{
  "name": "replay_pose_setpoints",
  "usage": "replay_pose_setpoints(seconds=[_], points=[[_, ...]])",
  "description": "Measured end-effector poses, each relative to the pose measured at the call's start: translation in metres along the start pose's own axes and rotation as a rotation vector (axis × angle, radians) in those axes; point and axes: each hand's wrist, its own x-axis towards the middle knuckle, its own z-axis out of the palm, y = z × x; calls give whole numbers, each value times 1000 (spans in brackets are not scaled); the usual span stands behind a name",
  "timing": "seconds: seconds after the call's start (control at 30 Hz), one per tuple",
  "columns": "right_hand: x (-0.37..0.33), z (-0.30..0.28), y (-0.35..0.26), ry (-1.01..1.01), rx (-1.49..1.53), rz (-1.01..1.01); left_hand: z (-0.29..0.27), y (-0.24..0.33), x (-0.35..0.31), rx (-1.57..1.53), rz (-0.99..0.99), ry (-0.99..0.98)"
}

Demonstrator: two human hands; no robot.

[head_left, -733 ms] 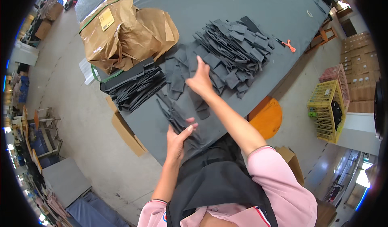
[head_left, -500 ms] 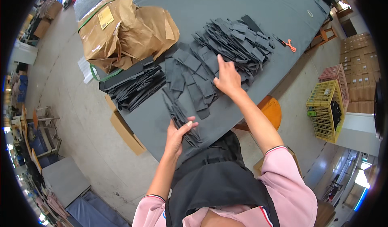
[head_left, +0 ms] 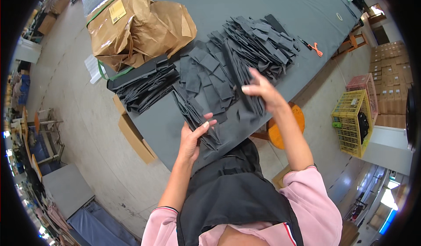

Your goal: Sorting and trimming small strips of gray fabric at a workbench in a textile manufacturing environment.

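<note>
My left hand (head_left: 191,137) is closed round a bundle of dark grey fabric strips (head_left: 186,106) near the table's front edge, thumb on top. In my right hand (head_left: 266,93) is a second bundle of fabric strips (head_left: 237,66), tilted upright and slightly blurred at its lower end. Between the hands, several flat strips (head_left: 206,68) lie overlapping on the grey-covered table (head_left: 210,7). Beyond the right hand spreads a larger heap of folded strips (head_left: 263,40). Another stack of dark strips (head_left: 147,88) lies to the left, against a crumpled brown paper package (head_left: 149,33).
Orange-handled scissors (head_left: 315,49) lie near the table's right edge. A round orange stool (head_left: 287,127) stands just below that edge. On the floor to the right are yellow (head_left: 348,123) and pink wire crates, with stacked cartons (head_left: 388,70) behind. A cardboard box (head_left: 133,136) sits under the left edge.
My right hand, which was touching the strips with a pointing finger, has lifted a bundle from the table and drawn it nearer and right. The left hand keeps its bundle, nearly still.
</note>
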Motion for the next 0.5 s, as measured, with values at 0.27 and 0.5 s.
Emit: replay_pose_setpoints(seconds=[0.27, 0.5], points=[[-30, 75, 73, 67, 196, 84, -2, -12, -8, 9, -49, -71], [-37, 124, 95, 146, -464, -255, -17, -13, -19, -73, -64, -70]])
